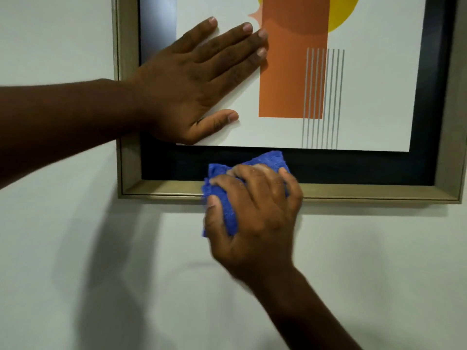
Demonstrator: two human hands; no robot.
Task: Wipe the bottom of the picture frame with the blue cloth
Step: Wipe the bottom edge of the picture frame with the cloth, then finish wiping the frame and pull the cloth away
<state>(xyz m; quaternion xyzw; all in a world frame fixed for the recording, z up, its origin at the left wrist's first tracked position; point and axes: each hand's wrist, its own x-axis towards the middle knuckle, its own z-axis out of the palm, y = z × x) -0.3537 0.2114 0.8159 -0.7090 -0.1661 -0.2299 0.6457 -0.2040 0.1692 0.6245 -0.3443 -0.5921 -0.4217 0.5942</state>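
Note:
A picture frame [366, 193] with a pale gold rim and a black inner border hangs on a white wall. It holds a print with an orange rectangle, a yellow disc and grey lines. My left hand [194, 82] lies flat and spread on the glass at the print's lower left. My right hand [255, 213] grips a bunched blue cloth [225, 210] and presses it against the frame's bottom rail, left of its middle. The cloth covers the rail there and spills up onto the black border and down onto the wall.
The white wall [379, 274] surrounds the frame below and to the left. Both forearms cast soft shadows on it. The frame's upper part and right edge run out of view.

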